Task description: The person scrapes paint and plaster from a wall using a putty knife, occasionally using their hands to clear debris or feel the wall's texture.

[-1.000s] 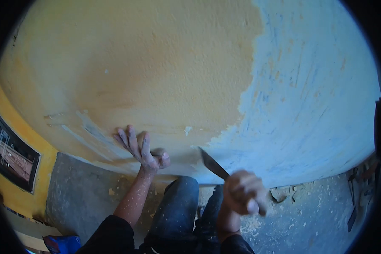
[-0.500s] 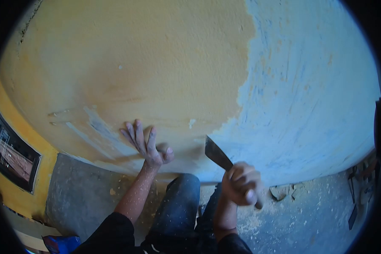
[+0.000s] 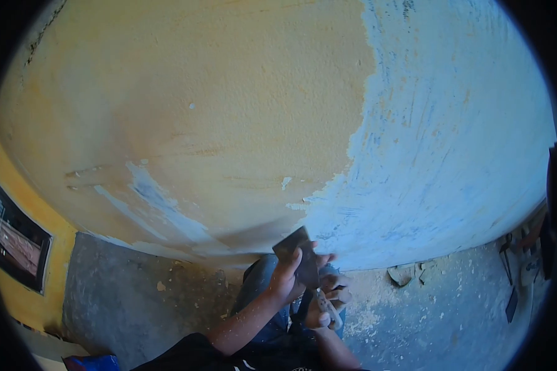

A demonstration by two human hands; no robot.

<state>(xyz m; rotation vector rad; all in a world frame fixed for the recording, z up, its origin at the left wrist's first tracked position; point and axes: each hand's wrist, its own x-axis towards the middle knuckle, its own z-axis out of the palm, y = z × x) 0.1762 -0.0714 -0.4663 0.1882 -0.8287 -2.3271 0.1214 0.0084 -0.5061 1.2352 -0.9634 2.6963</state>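
A broad-bladed scraper [image 3: 308, 271] is held between both hands, low in front of the wall. My right hand [image 3: 335, 298] is closed around its pale handle, with the blade tilted up and to the left. My left hand [image 3: 283, 278] pinches the blade, thumb on the near face and fingers partly hidden behind it. Both hands are over my knees, and the blade appears apart from the wall [image 3: 247, 123]. Yellow paint covers the wall's left side; a scraped, pale bluish area [image 3: 439, 154] spreads over the right, with a ragged edge between them.
Paint flakes and dust lie on the grey concrete floor [image 3: 427, 321], with larger chips [image 3: 400, 276] near the wall's foot. A dark-framed window [image 3: 18, 241] is at the left. Tools [image 3: 512, 278] lean at the far right, and a blue packet [image 3: 93, 363] sits at the lower left.
My left hand has left the wall and moved down and right onto the scraper's blade. My right hand has drawn the scraper lower and turned its blade face into view.
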